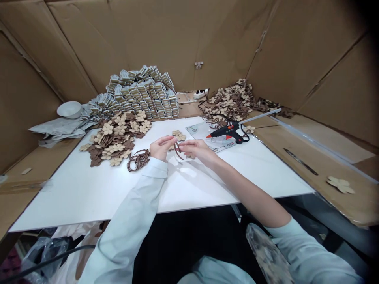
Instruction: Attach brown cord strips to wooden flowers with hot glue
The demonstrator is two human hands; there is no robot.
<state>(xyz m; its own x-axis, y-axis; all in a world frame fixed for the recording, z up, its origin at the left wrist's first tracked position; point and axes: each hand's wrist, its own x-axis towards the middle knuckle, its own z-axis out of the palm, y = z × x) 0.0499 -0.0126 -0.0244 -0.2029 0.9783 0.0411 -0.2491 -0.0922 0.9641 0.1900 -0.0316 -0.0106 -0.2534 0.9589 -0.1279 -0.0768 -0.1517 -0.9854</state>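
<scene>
My left hand [162,147] pinches a thin brown cord [178,151] over the middle of the white board [118,193]. Close on its right, my right hand [197,150] has its fingertips closed on the same cord, whose loose end hangs down between the hands. Just beyond the fingers lie several beige flower cut-outs [179,135], partly hidden by my hands. Beside my left wrist rests a coil of brown cord [138,159]. A black glue gun [229,132] with an orange tip lies to the right on a printed sheet [195,131].
At the left is a heap of beige and brown flowers [114,138], with stacked small packets [145,94] behind it. A white bowl [70,109] stands far left. More flowers with cords [229,100] pile up at the back right. Tweezers [300,161] and one flower [340,184] lie on the right cardboard.
</scene>
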